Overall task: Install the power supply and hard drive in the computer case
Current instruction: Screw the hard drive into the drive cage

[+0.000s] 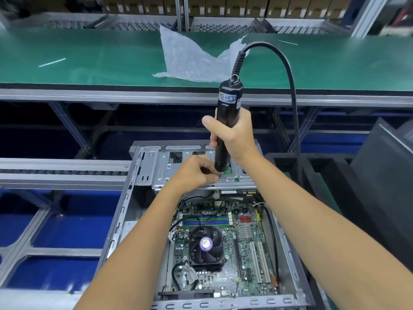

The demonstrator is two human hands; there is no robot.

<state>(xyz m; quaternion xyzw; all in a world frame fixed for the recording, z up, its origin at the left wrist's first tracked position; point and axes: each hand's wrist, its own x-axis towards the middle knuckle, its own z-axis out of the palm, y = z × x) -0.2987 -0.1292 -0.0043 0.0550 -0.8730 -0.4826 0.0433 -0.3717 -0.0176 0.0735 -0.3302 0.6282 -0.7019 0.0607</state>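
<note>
An open computer case (125, 206) lies in front of me, its motherboard (243, 247) and black CPU fan (206, 245) exposed. At the far end sits a silver drive bay bracket (161, 173); green circuit board shows through its openings. My right hand (234, 135) grips a black electric screwdriver (226, 121) upright, its tip down on the bracket. My left hand (196, 173) pinches a small screw at the bit's tip (219, 176). The power supply is not in view.
A thick black cable (290, 81) loops from the screwdriver's top down to the right. A crumpled clear plastic bag (194, 57) lies on the green conveyor belt (89, 57) beyond. Roller rails (62, 173) run left of the case; dark foam trays (384, 166) stand to the right.
</note>
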